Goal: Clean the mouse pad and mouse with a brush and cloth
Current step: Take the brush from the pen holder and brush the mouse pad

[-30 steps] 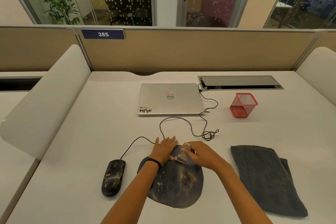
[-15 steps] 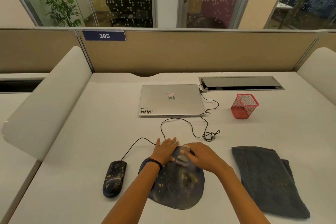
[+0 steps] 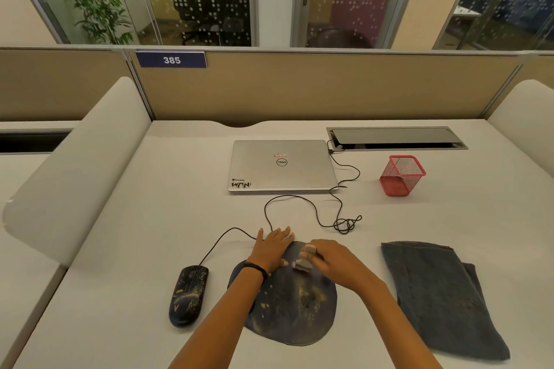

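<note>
Pinching brush [image 3: 301, 265] on mouse pad [image 3: 299, 311], right grip [image 3: 334, 263] curled; left grip [image 3: 272, 249] flat alongside.

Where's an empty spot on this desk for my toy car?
Bare desk lies left of the laptop, beyond the mouse, and between the red cup and cloth. It is crowded at the mouse pad: left hand, right hand, brush, looped cable.
</note>
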